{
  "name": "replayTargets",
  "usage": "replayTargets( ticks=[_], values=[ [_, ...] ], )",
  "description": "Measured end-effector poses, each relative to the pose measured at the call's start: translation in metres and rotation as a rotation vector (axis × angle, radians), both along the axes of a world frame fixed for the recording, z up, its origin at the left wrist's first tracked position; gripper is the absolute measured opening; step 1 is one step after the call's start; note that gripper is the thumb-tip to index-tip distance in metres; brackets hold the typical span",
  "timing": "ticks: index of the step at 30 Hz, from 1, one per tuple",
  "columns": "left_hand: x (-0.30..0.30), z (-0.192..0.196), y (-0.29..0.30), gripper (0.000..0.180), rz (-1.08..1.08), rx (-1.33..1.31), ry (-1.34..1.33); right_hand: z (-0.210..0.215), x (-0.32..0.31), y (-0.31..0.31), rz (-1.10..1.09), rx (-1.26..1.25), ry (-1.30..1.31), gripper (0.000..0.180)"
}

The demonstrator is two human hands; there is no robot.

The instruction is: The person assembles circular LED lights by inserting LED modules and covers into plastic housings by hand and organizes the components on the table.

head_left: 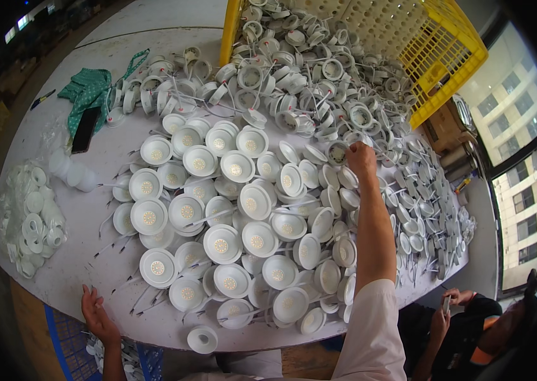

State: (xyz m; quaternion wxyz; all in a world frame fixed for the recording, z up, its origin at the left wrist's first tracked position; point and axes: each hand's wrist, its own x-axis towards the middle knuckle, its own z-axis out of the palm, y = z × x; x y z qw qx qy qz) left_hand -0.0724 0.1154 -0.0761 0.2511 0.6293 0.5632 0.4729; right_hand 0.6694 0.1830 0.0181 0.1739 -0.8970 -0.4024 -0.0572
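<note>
My right hand (pixel 362 160) reaches far across the table, its fingers closed at the rim of a round white lamp housing (pixel 338 153) with a dark inside. That housing lies at the lower edge of a big heap of similar white housings (pixel 294 95) with short wires. My left hand (pixel 98 315) rests at the table's near left edge, fingers apart and nothing in it. Between the hands spread many white round downlights (pixel 221 246), most face up with yellow LED dots showing, wires trailing. One small white cup-shaped piece (pixel 202 340) sits at the near edge.
A tipped yellow crate (pixel 446 76) stands behind the heap. Flat white wired parts (pixel 424 203) cover the right side. At left lie a bag of white rings (pixel 33 222), a phone (pixel 86 129) and green cloth (pixel 90 89). A blue crate (pixel 59 343) stands below; another person (pixel 471 330) is at lower right.
</note>
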Motion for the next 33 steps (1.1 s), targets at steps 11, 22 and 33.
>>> replayTargets(
  ticks=[11,22,33],
  values=[
    [0.005,0.004,0.001,0.041,0.004,-0.035,-0.011,0.024,0.033,-0.017,0.064,0.18,0.047,0.03],
    [0.007,0.004,0.002,0.037,-0.013,-0.012,-0.073,0.067,-0.011,-0.04,0.086,0.638,0.57,0.022],
    [0.031,0.098,-0.026,0.035,-0.318,0.19,-0.229,0.132,-0.207,-0.196,0.383,0.764,0.716,0.013]
  ],
)
